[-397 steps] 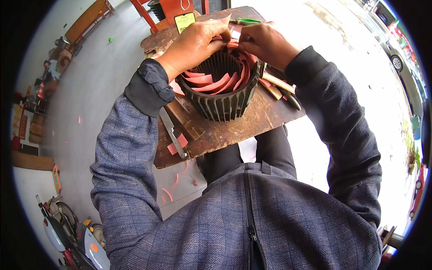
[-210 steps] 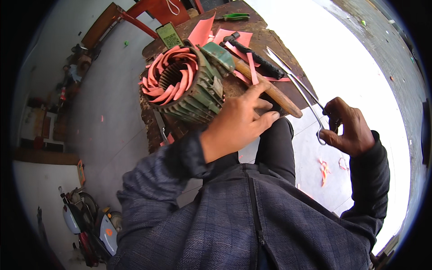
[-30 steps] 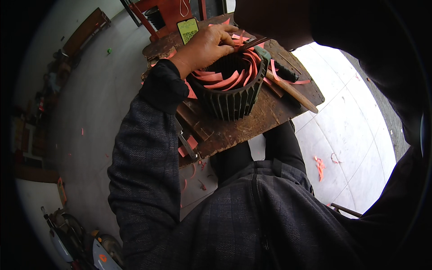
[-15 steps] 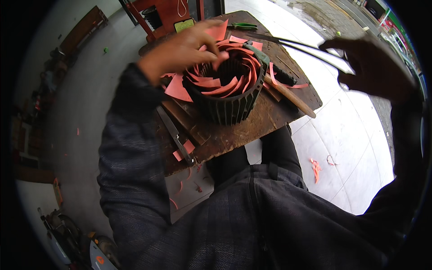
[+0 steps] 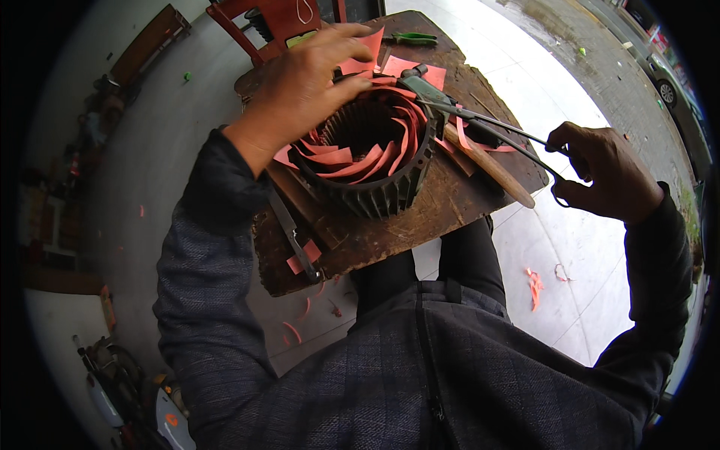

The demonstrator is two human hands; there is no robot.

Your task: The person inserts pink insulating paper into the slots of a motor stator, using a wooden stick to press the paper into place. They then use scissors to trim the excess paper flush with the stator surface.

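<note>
A ribbed dark motor stator [image 5: 367, 196] stands on a worn wooden table, its bore facing up. Strips of pink insulation paper [image 5: 379, 159] fan inward around its inner wall. Over the stator's far left rim is my left hand [image 5: 300, 86], fingers apart and the thumb close to the paper; whether it touches the paper I cannot tell. My right hand [image 5: 611, 169] grips the handles of long scissors [image 5: 514, 139] to the right of the table. The scissors' blades reach to the stator's far right rim, with their tips near the pink paper there.
On the table [image 5: 442, 217] lie a knife [image 5: 289, 229] at the left, a wooden handle [image 5: 495, 172] at the right, and green-handled pliers [image 5: 414, 37] at the back. Beyond stands a red frame [image 5: 281, 26]. Pink scraps [image 5: 534, 289] litter the floor.
My right hand has come down and inward, bringing the scissors' blades to the stator's far right rim. My left hand has drawn back from over the bore, its fingers spreading.
</note>
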